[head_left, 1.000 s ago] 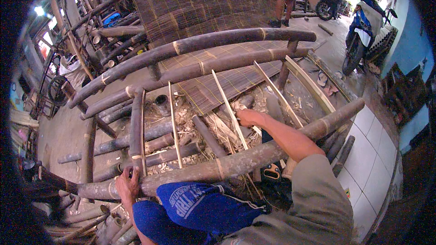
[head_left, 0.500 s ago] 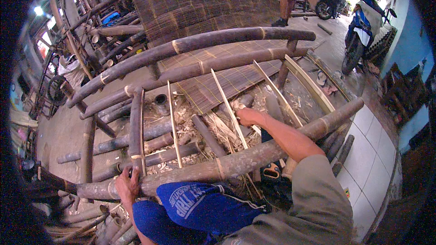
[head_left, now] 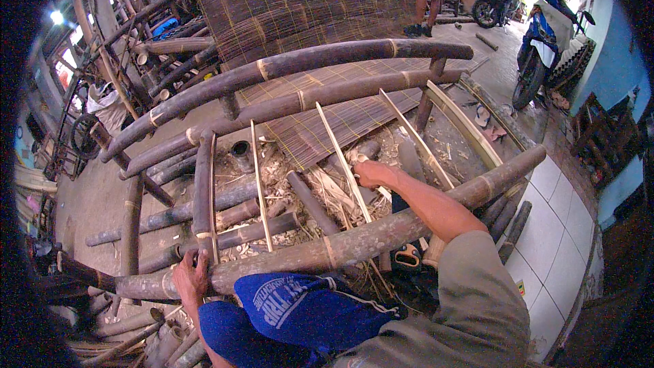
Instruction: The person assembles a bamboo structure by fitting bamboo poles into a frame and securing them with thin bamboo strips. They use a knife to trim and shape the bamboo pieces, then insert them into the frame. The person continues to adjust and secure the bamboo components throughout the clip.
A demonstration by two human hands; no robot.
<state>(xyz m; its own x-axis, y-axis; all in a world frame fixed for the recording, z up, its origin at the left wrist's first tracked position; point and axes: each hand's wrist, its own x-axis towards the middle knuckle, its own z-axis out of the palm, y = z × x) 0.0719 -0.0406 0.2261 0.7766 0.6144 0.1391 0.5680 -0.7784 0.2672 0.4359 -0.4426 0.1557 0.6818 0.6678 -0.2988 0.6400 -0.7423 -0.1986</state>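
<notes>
- The bamboo frame (head_left: 327, 54) fills the middle of the view, its curved far rails running across and its thick near pole (head_left: 368, 242) lying just above the person's lap.
- The left hand (head_left: 191, 274) rests on the near pole, fingers bent over its upper edge, touching or just beside the foot of the dark crosspiece (head_left: 204, 191).
- The right hand (head_left: 370, 174) is closed, at the right edge of a pale split-bamboo slat (head_left: 343, 161); whether it grips the slat or something small cannot be told.
- The right forearm crosses above the near pole, close to its right part.
- Between the slats, gaps open down to bamboo shavings (head_left: 327, 191) and loose bamboo lengths (head_left: 231, 230); the right hand sits in one such gap.
- A woven bamboo blind (head_left: 340, 126) reaches under the far rails, its near corner close to the shavings.
- Concrete floor (head_left: 95, 197) stretches left of the frame; white tiles (head_left: 558, 232) border it on the right, with motorbikes (head_left: 535, 54) farther back.
- An orange-and-black tool handle (head_left: 407, 255) lies below the near pole.
- Pale block lettering, slanted, marks the blue shorts (head_left: 320, 317); a small coloured sticker (head_left: 521, 289) on the tiles is too small to read.
</notes>
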